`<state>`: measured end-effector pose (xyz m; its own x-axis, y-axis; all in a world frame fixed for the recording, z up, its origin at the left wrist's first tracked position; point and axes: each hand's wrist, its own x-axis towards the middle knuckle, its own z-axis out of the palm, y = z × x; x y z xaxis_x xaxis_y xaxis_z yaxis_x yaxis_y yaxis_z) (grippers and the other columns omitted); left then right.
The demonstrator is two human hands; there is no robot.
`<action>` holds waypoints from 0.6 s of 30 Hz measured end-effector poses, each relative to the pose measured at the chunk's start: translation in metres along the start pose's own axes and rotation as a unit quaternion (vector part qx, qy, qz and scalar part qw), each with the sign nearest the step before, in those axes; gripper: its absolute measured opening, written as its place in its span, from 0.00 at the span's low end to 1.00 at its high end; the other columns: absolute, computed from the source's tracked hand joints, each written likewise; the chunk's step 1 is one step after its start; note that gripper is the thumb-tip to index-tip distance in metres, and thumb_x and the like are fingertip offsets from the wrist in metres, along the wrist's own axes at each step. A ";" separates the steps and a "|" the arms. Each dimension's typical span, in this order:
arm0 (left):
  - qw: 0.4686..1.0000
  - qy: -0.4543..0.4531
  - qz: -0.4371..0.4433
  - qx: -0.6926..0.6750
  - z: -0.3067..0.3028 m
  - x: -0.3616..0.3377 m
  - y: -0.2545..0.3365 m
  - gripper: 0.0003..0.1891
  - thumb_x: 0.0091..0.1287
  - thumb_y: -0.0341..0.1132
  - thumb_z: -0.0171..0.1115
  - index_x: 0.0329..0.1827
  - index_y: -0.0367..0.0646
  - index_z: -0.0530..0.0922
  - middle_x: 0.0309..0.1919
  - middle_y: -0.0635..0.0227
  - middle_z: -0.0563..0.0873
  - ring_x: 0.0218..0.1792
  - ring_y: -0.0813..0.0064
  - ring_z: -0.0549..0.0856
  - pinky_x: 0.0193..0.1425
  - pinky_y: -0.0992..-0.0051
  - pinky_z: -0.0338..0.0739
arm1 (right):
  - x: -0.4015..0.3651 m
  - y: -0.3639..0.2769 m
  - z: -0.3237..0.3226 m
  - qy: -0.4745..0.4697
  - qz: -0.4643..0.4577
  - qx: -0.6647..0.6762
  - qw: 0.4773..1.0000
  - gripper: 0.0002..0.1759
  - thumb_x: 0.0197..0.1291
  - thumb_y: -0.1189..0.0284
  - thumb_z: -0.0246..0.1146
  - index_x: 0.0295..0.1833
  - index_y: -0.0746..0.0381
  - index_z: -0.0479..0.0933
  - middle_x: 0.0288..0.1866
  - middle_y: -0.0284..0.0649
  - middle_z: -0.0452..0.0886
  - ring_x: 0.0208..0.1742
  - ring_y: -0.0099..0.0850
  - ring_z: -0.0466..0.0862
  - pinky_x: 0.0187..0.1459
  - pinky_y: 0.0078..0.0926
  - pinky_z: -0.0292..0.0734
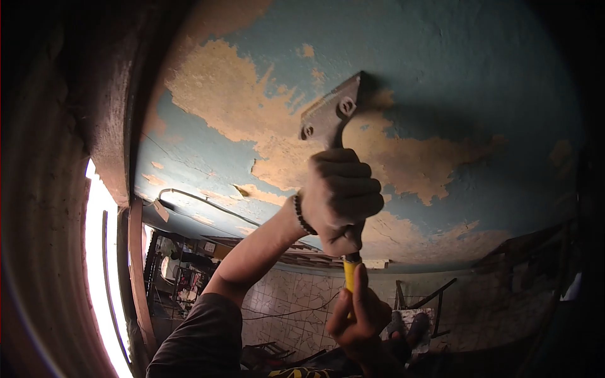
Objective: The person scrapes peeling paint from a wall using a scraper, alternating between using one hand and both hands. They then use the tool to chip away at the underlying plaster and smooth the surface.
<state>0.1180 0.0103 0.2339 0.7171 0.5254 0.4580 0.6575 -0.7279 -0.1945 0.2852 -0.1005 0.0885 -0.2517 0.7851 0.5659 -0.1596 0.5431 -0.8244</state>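
A paint scraper (328, 116) with a wide metal head and two screws is held up against the wall (214, 94), its blade edge at the paint. My left hand (343, 195), a dark beaded bracelet on its wrist, is closed in a fist round the upper shaft just below the head. Lower down, my right hand (360, 321) grips the yellow handle (350, 276), its thumb and a finger pressed on either side. The blue-green paint (435, 57) has come off in large irregular patches, baring a tan layer (220, 82). The fist hides part of the shaft.
A wooden beam and post (135, 264) stand at the left beside a bright opening (104, 271). A cable (208, 201) runs along the wall. Below are a tiled floor (283, 293), cluttered shelves (183, 277) and a dark metal frame (435, 296) near my feet.
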 end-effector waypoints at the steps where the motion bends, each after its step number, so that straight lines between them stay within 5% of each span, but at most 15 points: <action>1: 1.000 0.012 0.001 -0.001 0.001 -0.002 -0.001 0.17 0.31 0.50 0.55 0.17 0.49 0.66 0.15 0.73 0.63 0.16 0.68 0.69 0.23 0.68 0.61 | 0.000 -0.002 -0.002 -0.006 -0.001 -0.002 1.000 0.28 0.63 0.79 0.60 0.69 0.79 0.71 0.25 0.50 0.81 0.22 0.42 0.85 0.25 0.34 0.80; 18: 0.996 0.064 0.026 0.056 0.010 0.004 -0.008 0.13 0.36 0.47 0.53 0.15 0.49 0.65 0.13 0.71 0.63 0.13 0.67 0.68 0.21 0.66 0.60 | 0.011 0.019 -0.006 0.022 -0.022 0.003 1.000 0.30 0.63 0.80 0.63 0.71 0.73 0.73 0.22 0.42 0.76 0.18 0.35 0.79 0.21 0.30 0.71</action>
<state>0.1178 0.0230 0.2286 0.7205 0.4225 0.5500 0.6467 -0.6957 -0.3127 0.2851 -0.0804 0.0793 -0.2017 0.7728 0.6018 -0.1762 0.5758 -0.7984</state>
